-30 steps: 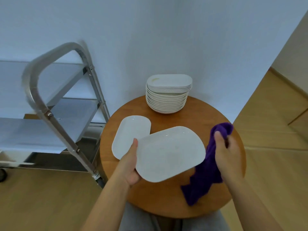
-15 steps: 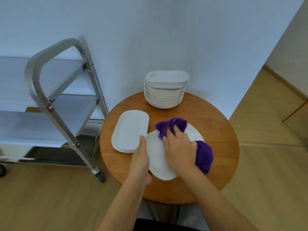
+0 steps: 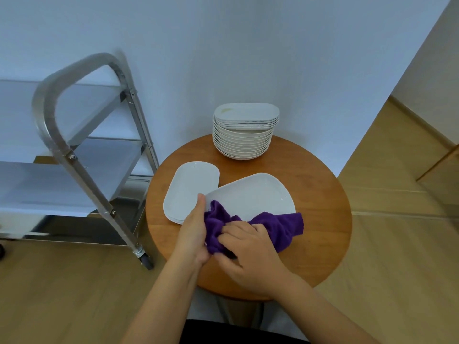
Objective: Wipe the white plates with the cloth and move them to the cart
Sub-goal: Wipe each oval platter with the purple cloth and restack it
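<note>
Purple cloth (image 3: 273, 227), bunched in the right hand (image 3: 248, 252), has swept to the near edge of the white plate (image 3: 253, 194) gripped by the left hand (image 3: 193, 234), wiping nearly finished.

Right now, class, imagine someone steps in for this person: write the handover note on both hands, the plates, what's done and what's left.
Left hand grips the near edge of a white rounded plate, tilted over the round wooden table.
Right hand presses the purple cloth on its near edge.
Small pile of white plates lies at table's left; tall stack at the back.
Done: wiping under way.
Left: finish this plate, then all plates to the steel cart.
</note>
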The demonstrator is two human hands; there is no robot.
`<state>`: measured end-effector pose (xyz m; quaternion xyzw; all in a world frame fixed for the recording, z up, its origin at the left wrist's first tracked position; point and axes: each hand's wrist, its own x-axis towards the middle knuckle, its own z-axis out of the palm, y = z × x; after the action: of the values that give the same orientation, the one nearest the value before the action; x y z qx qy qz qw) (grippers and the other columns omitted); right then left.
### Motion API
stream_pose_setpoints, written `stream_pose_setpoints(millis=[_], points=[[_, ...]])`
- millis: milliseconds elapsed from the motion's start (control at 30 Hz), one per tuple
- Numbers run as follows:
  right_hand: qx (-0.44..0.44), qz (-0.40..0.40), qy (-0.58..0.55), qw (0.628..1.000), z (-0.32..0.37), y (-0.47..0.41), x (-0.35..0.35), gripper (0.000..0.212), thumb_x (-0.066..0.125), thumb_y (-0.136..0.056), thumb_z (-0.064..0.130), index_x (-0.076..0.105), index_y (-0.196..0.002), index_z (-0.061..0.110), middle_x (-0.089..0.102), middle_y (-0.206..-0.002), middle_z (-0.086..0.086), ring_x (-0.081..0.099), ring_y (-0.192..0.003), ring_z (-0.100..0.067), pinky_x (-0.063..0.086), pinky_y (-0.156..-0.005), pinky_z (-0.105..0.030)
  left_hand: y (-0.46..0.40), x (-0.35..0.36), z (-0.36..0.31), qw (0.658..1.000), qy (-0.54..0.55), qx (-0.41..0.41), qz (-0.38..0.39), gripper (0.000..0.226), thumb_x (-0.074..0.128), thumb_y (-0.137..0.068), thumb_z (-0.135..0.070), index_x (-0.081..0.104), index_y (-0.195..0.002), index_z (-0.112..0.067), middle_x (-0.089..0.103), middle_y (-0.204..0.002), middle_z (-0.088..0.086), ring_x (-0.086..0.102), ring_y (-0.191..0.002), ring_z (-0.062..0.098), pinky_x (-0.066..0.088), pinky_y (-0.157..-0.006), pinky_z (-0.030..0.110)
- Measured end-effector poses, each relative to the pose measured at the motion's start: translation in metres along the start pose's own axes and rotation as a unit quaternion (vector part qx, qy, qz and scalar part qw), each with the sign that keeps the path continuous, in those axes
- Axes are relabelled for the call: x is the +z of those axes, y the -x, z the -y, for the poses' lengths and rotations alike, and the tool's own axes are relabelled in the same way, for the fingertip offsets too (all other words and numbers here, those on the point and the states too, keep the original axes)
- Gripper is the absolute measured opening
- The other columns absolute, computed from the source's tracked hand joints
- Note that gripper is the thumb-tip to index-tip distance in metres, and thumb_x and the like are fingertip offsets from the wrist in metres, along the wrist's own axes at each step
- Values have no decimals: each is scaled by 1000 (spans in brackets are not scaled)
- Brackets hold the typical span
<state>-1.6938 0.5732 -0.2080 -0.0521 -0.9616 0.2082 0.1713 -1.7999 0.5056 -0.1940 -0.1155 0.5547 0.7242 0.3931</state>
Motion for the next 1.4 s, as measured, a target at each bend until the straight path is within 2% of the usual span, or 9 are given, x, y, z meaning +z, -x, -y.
stream_pose_setpoints(millis=[167, 467, 667, 833, 933, 1033, 1133, 1233, 1400], points=[[-86, -23, 125, 988, -24, 18, -5, 29, 83, -65, 29, 70, -91, 24, 71, -102, 6, 67, -97, -17, 52, -74, -32, 2, 5, -4, 998, -37, -21, 38, 34, 49, -89, -54, 55, -95, -21, 67, -94, 10, 64, -86, 28, 57, -56, 35], [-97, -153, 241, 954, -66, 32, -16, 12, 62, -82, 14, 71, -90, 11, 72, -98, -11, 69, -80, -26, 53, -60, -32, 2, 1, -34, 988, -119, 7, 98, 36, 57, -85, -48, 55, -113, -25, 67, -109, 10, 65, -97, 30, 53, -85, 46], [-43, -164, 261, 950, -60, 27, -22, 31, 87, -59, 9, 73, -87, 7, 72, -87, -11, 69, -71, -27, 52, -55, -31, -1, 0, -34, 992, -90, 10, 90, 51, 58, -81, -53, 52, -124, -25, 69, -108, 9, 67, -96, 30, 57, -69, 40], [117, -228, -30, 966, -36, 12, -35, 31, 79, -70, 3, 59, -82, 22, 59, -74, 6, 58, -61, -9, 47, -45, -19, 2, -4, -33, 978, -32, -5, 204, 79, 51, -66, -70, 52, -126, -18, 66, -117, 15, 64, -108, 29, 52, -88, 40], [306, -254, -379, 836, -20, -3, -42, 35, 75, -77, 15, 52, -91, 38, 61, -86, 17, 63, -78, -1, 48, -51, -11, 3, 12, -10, 984, -131, 38, 119, 66, 54, -84, -54, 40, -138, -19, 50, -138, 7, 48, -126, 24, 37, -105, 39], [293, -258, -548, 739, -17, -10, -40, 42, 78, -72, 11, 58, -101, 33, 71, -90, 10, 68, -84, -3, 54, -58, -18, 3, 20, 21, 974, -19, -41, 223, 48, 63, -88, -28, 50, -131, -12, 56, -133, 13, 56, -120, 29, 48, -96, 40], [262, -194, -588, 741, -18, -6, -41, 49, 78, -64, 25, 61, -110, 25, 73, -100, 7, 70, -92, -12, 56, -68, -23, 2, 9, 31, 940, 184, -57, 280, 59, 73, -76, -17, 51, -131, -12, 62, -125, 15, 61, -113, 32, 54, -87, 44], [265, -115, -578, 763, -23, 4, -41, 51, 77, -64, 34, 63, -112, 23, 73, -104, 6, 69, -95, -12, 55, -70, -20, -1, 0, 23, 937, 187, -12, 294, 52, 65, -79, -9, 52, -129, -11, 62, -125, 16, 60, -113, 32, 53, -90, 47], [430, -172, -564, 684, -41, 20, -49, 48, 77, -65, 41, 63, -105, 20, 75, -87, -1, 72, -75, -17, 55, -57, -28, -4, -6, 0, 964, 134, 45, 225, 56, 65, -68, 2, 57, -122, -10, 67, -116, 16, 66, -102, 33, 57, -79, 47]])
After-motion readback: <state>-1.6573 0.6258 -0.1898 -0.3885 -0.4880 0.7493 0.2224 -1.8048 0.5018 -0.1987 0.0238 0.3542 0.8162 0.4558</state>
